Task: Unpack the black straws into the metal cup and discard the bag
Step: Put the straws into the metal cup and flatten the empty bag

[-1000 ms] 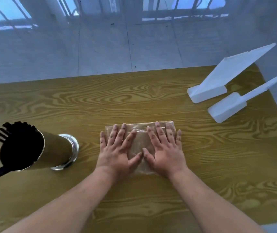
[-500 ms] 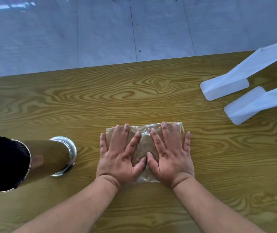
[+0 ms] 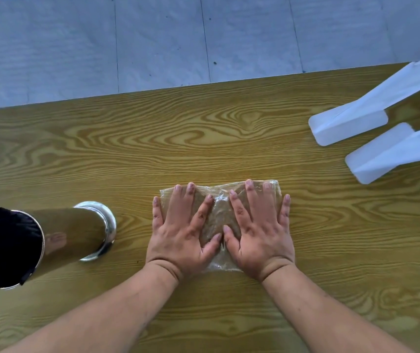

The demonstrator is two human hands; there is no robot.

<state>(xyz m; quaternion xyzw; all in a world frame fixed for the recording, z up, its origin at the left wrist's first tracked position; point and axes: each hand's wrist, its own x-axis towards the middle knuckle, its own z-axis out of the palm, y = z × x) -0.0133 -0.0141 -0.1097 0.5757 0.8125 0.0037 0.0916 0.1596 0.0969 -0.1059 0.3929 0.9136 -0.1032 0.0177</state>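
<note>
The clear plastic bag (image 3: 219,212) lies flat and empty on the wooden table (image 3: 204,138), near its middle. My left hand (image 3: 183,233) and my right hand (image 3: 261,230) rest palm-down on it side by side, fingers spread, pressing it flat without gripping. The bag's far edge and near corner show beyond the hands. To the left stands the metal cup (image 3: 71,233), upright, filled with the black straws (image 3: 2,245), whose ends stick out over its rim.
Two white plastic stand feet (image 3: 349,126) (image 3: 382,159) sit at the table's far right. The table's far edge runs across the upper view, with grey floor (image 3: 153,42) beyond it.
The camera has tilted down and closer, so the cup slid toward the left edge of view. Both hands stay flat on the bag, spread slightly wider.
</note>
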